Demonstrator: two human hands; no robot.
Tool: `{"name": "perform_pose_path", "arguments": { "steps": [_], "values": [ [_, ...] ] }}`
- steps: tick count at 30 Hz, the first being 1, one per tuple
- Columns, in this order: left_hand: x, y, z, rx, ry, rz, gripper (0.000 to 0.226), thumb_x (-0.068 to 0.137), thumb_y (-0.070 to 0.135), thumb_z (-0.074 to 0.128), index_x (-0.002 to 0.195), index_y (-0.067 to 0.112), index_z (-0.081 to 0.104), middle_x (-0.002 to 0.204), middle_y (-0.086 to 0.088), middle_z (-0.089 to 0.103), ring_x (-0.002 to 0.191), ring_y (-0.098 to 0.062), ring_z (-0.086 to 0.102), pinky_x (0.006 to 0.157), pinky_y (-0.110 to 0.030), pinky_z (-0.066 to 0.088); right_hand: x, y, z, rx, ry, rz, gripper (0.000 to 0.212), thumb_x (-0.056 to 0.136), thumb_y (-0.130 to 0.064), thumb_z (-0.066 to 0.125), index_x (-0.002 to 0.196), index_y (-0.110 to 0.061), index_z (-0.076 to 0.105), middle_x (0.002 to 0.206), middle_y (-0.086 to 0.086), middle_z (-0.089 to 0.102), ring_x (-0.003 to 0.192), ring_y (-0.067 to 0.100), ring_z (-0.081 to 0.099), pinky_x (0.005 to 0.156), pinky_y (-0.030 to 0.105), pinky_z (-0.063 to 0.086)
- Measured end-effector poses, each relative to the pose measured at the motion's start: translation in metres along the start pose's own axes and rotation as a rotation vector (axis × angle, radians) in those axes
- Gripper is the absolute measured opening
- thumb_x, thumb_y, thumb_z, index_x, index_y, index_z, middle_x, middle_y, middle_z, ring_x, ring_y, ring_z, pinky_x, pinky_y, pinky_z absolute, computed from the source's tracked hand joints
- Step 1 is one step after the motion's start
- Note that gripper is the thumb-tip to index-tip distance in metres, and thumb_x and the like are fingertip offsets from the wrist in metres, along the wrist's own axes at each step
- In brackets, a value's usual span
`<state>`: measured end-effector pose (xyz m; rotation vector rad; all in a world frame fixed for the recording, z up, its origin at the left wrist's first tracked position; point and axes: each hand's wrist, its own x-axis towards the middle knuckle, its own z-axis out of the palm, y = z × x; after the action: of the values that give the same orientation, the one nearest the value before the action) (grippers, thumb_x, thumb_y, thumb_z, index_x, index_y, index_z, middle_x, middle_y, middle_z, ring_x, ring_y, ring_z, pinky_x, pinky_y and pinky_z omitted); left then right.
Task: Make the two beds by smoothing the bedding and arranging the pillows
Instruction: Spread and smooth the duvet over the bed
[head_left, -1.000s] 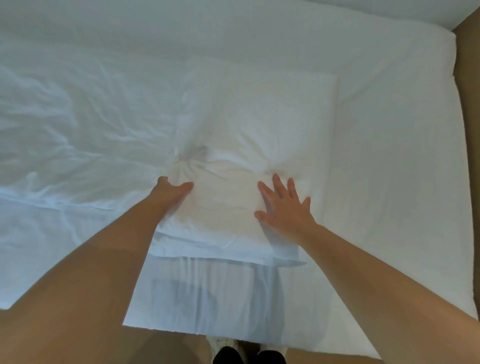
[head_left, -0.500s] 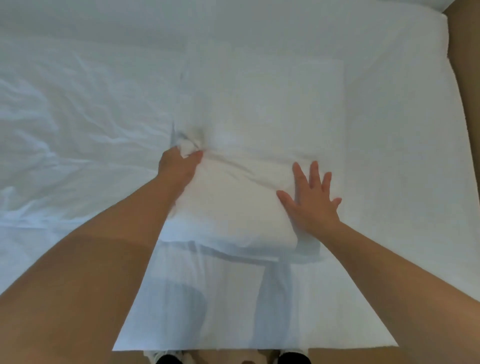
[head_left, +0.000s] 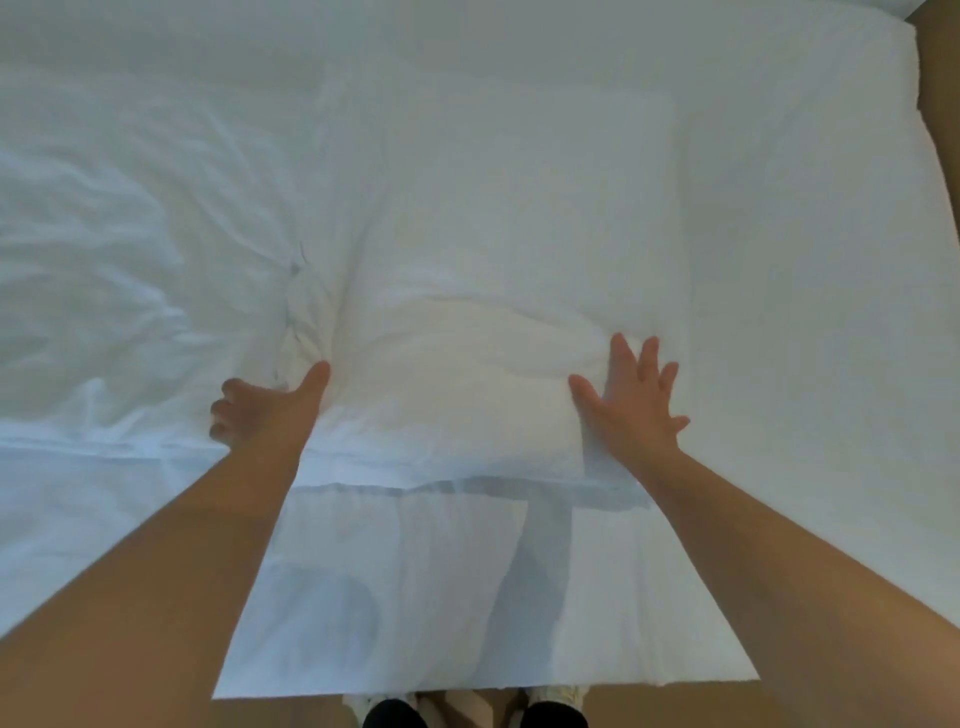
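Observation:
A white pillow (head_left: 498, 270) lies lengthwise on the white bed (head_left: 810, 270), its near end by the bed's front edge. My left hand (head_left: 265, 410) is at the pillow's near left edge, thumb laid on top and fingers curled beside it, with bunched pillow cloth between thumb and fingers. My right hand (head_left: 631, 410) presses flat on the pillow's near right part, fingers spread. The pillow's left side is gathered into a creased knot (head_left: 306, 317) just beyond my left thumb.
Rumpled white bedding (head_left: 104, 260) covers the bed's left half; the right half is smooth. A sheet flap (head_left: 441, 597) hangs over the front edge. My shoes (head_left: 467, 709) stand on the brown floor below. A brown strip (head_left: 943, 104) borders the bed's right side.
My left hand slid back from the bunched corner toward the near edge, its fingers now beside the pillow. My right hand stayed flat on the pillow's right side. The view shifted slightly.

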<state>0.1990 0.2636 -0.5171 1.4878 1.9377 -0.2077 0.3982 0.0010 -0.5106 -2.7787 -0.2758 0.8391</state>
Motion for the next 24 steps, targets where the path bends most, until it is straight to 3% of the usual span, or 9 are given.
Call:
{"name": "perform_pose_path", "arguments": {
  "steps": [1,3,6,8,10,13,17,20,24],
  "values": [
    [-0.002,-0.009,0.004,-0.129,0.022,-0.119,0.113,0.071,0.066,0.073,0.148,0.005,0.019,0.151,-0.019,0.028,0.137,-0.040,0.032,0.111,-0.051,0.030,0.002,0.014,-0.004,0.092,0.022,0.101,0.084,0.090,-0.060,0.051,0.155,-0.035,0.004,0.164,-0.001,-0.007,0.150,0.034,-0.002,0.110,0.070,0.016],
    [-0.009,-0.023,0.012,-0.473,-0.100,-0.363,0.129,0.059,0.073,0.076,0.153,0.015,0.009,0.156,-0.014,0.022,0.138,-0.040,0.032,0.108,-0.060,0.032,0.000,0.044,-0.012,0.331,0.012,0.336,0.098,0.085,-0.060,0.060,0.155,-0.031,-0.002,0.163,0.008,0.010,0.145,0.039,0.021,0.110,0.060,0.030],
    [-0.022,-0.032,0.029,-0.885,-0.425,-0.392,0.129,0.027,0.075,0.083,0.139,0.025,0.044,0.138,-0.004,0.052,0.126,-0.033,0.051,0.092,-0.071,0.041,-0.011,0.075,-0.010,0.609,-0.114,0.552,0.109,0.081,-0.063,0.066,0.156,-0.028,-0.006,0.160,0.006,0.023,0.138,0.040,0.036,0.097,0.060,0.040],
    [-0.017,-0.031,0.043,-1.026,-0.448,-0.375,0.123,0.016,0.066,0.088,0.128,0.028,0.055,0.122,0.000,0.064,0.111,-0.030,0.062,0.080,-0.066,0.051,-0.007,0.084,-0.006,0.712,-0.119,0.542,0.109,0.079,-0.058,0.070,0.156,-0.023,0.003,0.157,0.006,0.029,0.137,0.036,0.038,0.101,0.058,0.037],
    [-0.009,-0.031,0.056,-1.043,-0.398,-0.383,0.117,0.022,0.064,0.093,0.128,0.032,0.056,0.120,0.002,0.065,0.105,-0.028,0.065,0.074,-0.058,0.056,0.002,0.088,-0.004,0.753,-0.078,0.481,0.100,0.074,-0.052,0.078,0.151,-0.014,0.026,0.146,0.008,0.045,0.128,0.031,0.049,0.101,0.046,0.041],
    [-0.004,-0.038,0.064,-0.994,-0.295,-0.330,0.088,0.062,0.050,0.087,0.138,0.030,0.046,0.129,0.005,0.058,0.113,-0.021,0.060,0.086,-0.043,0.055,0.013,0.093,-0.005,0.717,-0.046,0.396,0.076,0.070,-0.045,0.084,0.128,-0.005,0.056,0.122,0.010,0.064,0.108,0.028,0.062,0.096,0.042,0.052],
    [-0.004,-0.046,0.065,-0.956,-0.230,-0.275,0.077,0.071,0.037,0.084,0.138,0.029,0.046,0.128,0.004,0.059,0.110,-0.018,0.061,0.065,-0.031,0.054,0.013,0.102,-0.016,0.679,0.026,0.312,0.062,0.076,-0.037,0.082,0.124,-0.005,0.059,0.107,0.007,0.063,0.101,0.027,0.062,0.088,0.036,0.051],
    [-0.019,-0.041,0.063,-0.928,-0.199,-0.263,0.073,0.072,0.035,0.083,0.136,0.029,0.049,0.126,0.003,0.061,0.107,-0.019,0.062,0.065,-0.032,0.054,0.013,0.109,-0.044,0.667,0.055,0.257,0.056,0.078,-0.034,0.081,0.122,-0.006,0.060,0.105,0.006,0.063,0.096,0.026,0.060,0.082,0.033,0.049],
    [-0.044,-0.031,0.067,-0.942,-0.154,-0.231,0.072,0.068,0.033,0.085,0.132,0.027,0.054,0.125,0.001,0.063,0.105,-0.021,0.064,0.067,-0.032,0.056,0.011,0.129,-0.079,0.681,0.071,0.232,0.052,0.079,-0.034,0.080,0.120,-0.008,0.061,0.103,0.005,0.062,0.096,0.026,0.061,0.086,0.035,0.050]
  ]
}}
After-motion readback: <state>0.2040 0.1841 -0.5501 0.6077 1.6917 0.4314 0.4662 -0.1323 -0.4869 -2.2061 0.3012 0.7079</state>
